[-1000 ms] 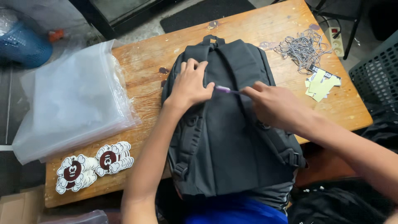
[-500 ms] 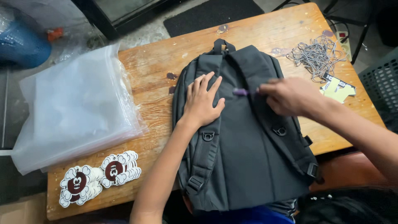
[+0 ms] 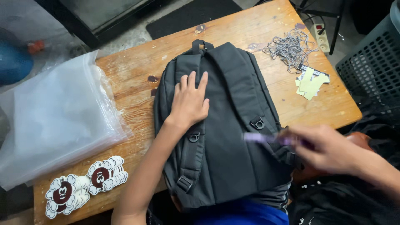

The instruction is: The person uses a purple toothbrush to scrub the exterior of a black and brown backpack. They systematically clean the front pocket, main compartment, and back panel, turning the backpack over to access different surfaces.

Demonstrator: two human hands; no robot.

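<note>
A black backpack (image 3: 225,137) lies straps-up on the wooden table (image 3: 137,71). My left hand (image 3: 190,102) rests flat on its upper back panel, fingers spread, between the two shoulder straps. My right hand (image 3: 329,148) is over the bag's lower right edge, blurred by motion, and holds a slim purple tool (image 3: 260,138) whose tip points left over the right strap.
A stack of clear plastic bags (image 3: 58,121) covers the table's left side. Two piles of round cartoon stickers (image 3: 83,187) lie at the front left. A heap of grey strings (image 3: 291,48) and pale yellow tags (image 3: 310,83) sit at the back right. A dark plastic crate (image 3: 371,75) stands right.
My right hand has pulled down and to the right with the purple tool, away from the top of the bag. My left hand stays flat on the backpack.
</note>
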